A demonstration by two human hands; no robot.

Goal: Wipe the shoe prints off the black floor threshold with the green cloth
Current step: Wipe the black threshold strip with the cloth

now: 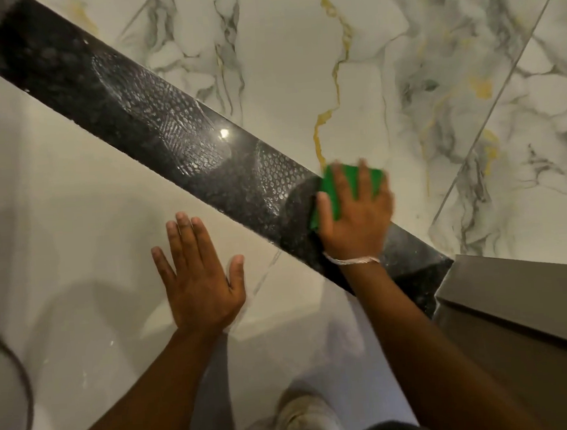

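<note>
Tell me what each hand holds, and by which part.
Nothing is gripped. The right hand presses flat on top of the cloth, fingers spread; the left hand rests flat on the floor.

Cloth (332, 191): solid bright green, under the right hand (356, 216).
Threshold (64, 79): glossy black, finely speckled.
Shoe prints (168, 122): pale grey, scale-like mesh, just left of the grip.
Far tile (281, 64), beyond the grip: white marble, grey and gold veins.
Near tile (56, 197): plain cream.

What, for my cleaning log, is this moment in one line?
right hand: presses green cloth on black threshold | left hand: flat on pale floor | shoe prints: two visible, one beside cloth partly wiped
</note>
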